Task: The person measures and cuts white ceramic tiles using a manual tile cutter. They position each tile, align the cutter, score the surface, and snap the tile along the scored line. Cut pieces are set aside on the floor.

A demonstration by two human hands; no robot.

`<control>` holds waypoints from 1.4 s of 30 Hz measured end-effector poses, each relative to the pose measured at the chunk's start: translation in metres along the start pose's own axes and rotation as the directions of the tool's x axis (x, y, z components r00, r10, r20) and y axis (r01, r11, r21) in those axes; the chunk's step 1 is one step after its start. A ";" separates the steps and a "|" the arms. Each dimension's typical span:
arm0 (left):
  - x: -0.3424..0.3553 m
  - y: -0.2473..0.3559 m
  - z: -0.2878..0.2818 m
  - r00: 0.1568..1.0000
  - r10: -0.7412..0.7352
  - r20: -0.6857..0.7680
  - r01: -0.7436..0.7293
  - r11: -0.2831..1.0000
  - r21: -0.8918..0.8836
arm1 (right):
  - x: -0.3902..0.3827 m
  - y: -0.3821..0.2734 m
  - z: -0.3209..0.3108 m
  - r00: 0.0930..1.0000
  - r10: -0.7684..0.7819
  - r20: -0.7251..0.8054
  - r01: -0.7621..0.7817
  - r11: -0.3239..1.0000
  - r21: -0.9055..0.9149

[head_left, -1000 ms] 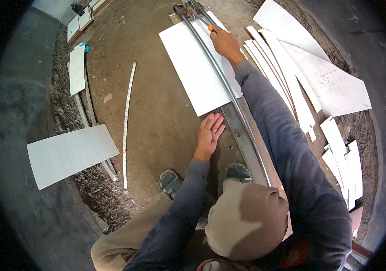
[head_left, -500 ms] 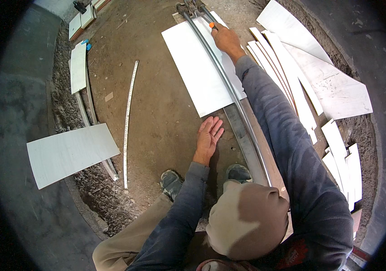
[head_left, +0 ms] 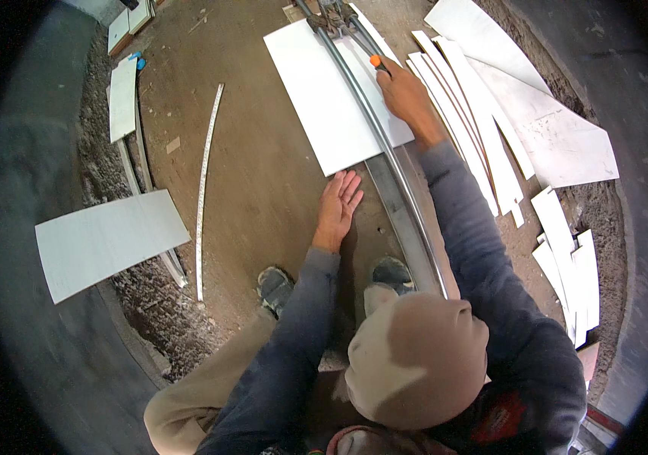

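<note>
A white tile (head_left: 305,87) lies on a manual tile cutter (head_left: 394,199), under its two long metal rails. My right hand (head_left: 409,97) is closed round the cutter's dark handle with an orange part (head_left: 376,61). That handle reaches back to the sliding carriage (head_left: 329,21) on the rails, near the tile's far end. At the tile's near edge is my left hand (head_left: 334,208), palm up and fingers stretched out. Its fingertips meet or nearly meet the edge; whether they bear the tile I cannot tell.
Several white tile strips (head_left: 464,114) and larger tile pieces (head_left: 551,140) lie to the right. A measuring strip (head_left: 204,189) rests on the dirt floor at left. Further left, another tile (head_left: 112,239) overhangs the rough ledge. My shoes (head_left: 275,287) stand near the cutter's close end.
My right hand and the handle have come toward me along the rails, the carriage with them. The view has shifted slightly. My left hand keeps its place at the tile's near edge.
</note>
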State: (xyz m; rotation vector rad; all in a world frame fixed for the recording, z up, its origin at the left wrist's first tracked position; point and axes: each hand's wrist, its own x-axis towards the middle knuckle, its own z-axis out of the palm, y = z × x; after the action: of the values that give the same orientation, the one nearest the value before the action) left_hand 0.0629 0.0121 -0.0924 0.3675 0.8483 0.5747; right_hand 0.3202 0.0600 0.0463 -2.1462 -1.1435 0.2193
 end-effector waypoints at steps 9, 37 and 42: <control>0.020 -0.025 0.038 0.983 0.061 -0.174 -0.050 0.997 0.065 | -0.195 0.012 -0.085 0.998 0.059 0.008 -0.060 0.995 0.079; 0.044 -0.026 0.057 0.915 0.082 -0.395 -0.033 0.991 0.131 | -0.303 0.018 -0.135 0.973 0.222 0.069 -0.227 0.971 0.076; 0.043 -0.024 0.059 0.914 0.076 -0.398 -0.023 0.990 0.137 | -0.303 0.016 -0.138 0.976 0.209 0.063 -0.215 0.970 0.111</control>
State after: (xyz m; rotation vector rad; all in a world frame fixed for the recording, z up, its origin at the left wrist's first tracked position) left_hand 0.1397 0.0146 -0.0948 0.3957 1.2823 0.6559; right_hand 0.2106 -0.2516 0.0904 -2.1672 -0.9034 0.4290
